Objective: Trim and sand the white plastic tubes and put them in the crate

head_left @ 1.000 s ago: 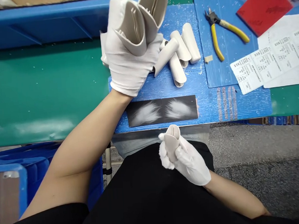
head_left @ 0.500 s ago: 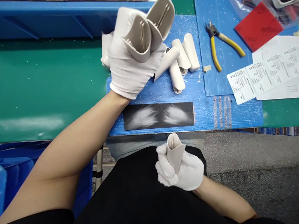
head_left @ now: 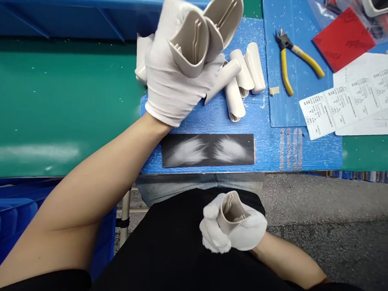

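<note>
My left hand (head_left: 173, 82), in a white glove, is closed around hollow off-white plastic shells (head_left: 190, 44) above the blue board. Their open ends face me and show thin ribs inside. My right hand (head_left: 233, 227), also gloved, is wrapped around another off-white plastic shell (head_left: 230, 211) in front of my dark clothing, below the table edge. This shell's open end points up and shows ribs. Several similar shells (head_left: 233, 98) lie on the blue board just right of my left hand. One more shell (head_left: 143, 60) sits partly hidden at its left.
Black sandpaper strips (head_left: 210, 162) with white dust lie near the table's front edge. To the right are yellow-handled cutters (head_left: 286, 63), a red square sheet (head_left: 344, 39) and printed papers (head_left: 353, 101). A blue bin (head_left: 62, 21) stands at the back left.
My right hand has turned its shell so that more of the ribbed inside shows, and has dropped slightly. My left hand keeps hold of its shells. The view has shifted a little.
</note>
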`<state>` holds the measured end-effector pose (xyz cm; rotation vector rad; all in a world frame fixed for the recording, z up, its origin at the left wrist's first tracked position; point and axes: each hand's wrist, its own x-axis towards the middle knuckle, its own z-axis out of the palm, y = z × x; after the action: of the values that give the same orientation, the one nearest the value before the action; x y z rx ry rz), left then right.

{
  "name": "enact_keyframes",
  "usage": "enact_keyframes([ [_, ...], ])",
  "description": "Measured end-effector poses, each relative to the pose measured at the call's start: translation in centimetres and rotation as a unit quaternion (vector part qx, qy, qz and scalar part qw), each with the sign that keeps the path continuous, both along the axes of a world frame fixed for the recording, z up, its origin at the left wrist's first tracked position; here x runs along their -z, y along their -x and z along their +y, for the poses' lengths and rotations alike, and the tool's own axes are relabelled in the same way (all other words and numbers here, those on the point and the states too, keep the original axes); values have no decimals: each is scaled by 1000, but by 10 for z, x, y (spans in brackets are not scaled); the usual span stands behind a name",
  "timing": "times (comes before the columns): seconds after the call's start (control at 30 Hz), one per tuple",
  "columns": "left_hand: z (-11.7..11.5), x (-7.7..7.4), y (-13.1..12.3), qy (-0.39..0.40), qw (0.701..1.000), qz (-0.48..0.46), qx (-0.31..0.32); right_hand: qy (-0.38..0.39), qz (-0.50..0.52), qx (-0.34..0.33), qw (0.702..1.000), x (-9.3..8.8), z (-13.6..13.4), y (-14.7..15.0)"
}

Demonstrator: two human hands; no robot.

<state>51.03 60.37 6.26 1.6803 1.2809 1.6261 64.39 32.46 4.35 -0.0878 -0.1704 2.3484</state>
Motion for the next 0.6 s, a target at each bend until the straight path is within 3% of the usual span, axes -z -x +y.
enact_keyframes([
  [0.1,5,7,0,-117,989,89,-22,-17,-3,3,1000,2,-2,0],
  [0.17,4,6,1,-138,986,97,-15,-15,-30,-11,999,3,-4,-1],
  [0.33,-12,-11,2,-17,999,34,27,-15,-62,-15,998,1,-4,-1],
  [0.43,-15,-18,-1,47,999,-25,9,-19,-68,-8,997,-2,-2,-1],
  [0.6,-15,-17,-5,59,998,-32,7,-32,-74,7,997,-4,-2,-3],
])
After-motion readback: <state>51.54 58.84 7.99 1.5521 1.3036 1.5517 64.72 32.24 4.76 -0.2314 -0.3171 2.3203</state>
